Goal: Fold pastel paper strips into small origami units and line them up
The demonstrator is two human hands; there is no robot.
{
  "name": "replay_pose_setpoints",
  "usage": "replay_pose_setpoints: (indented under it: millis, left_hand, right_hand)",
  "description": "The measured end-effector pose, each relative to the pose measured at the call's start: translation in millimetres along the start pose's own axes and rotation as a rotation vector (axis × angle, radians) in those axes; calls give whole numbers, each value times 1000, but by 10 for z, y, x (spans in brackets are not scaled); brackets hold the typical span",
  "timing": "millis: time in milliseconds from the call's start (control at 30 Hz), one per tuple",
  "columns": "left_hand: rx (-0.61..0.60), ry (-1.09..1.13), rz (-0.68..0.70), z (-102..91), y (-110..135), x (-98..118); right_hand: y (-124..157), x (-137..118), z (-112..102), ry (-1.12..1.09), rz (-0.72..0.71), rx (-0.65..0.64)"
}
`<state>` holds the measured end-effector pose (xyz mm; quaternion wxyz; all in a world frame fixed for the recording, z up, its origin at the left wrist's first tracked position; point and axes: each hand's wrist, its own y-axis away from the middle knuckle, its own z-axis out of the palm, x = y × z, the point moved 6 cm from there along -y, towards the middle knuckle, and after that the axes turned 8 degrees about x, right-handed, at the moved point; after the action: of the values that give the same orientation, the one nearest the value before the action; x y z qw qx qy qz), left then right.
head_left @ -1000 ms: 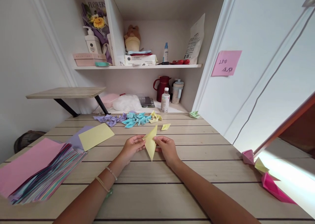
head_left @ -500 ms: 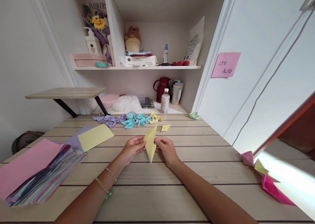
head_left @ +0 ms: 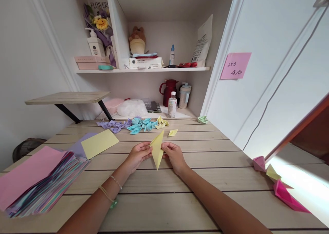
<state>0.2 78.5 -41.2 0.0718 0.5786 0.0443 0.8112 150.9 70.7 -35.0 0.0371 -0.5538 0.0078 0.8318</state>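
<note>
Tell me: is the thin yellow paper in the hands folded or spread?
Folded. The pointed, diamond-like yellow paper has slanting edges, unlike the flat rectangular yellow sheet.

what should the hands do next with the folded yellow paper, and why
Probably ease its two sides gently apart: the left hand and right hand grip the folded yellow paper at opposite sides, and the bright pink paper boat at far right looks opened out, while this piece looks fairly flat.
</note>
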Motion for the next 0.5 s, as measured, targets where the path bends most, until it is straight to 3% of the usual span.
replay_pose_setpoints:
  millis: [500]
  left_hand:
    - [52,-2,25,19,47,79]
  right_hand:
    - [15,-4,10,20,34,12]
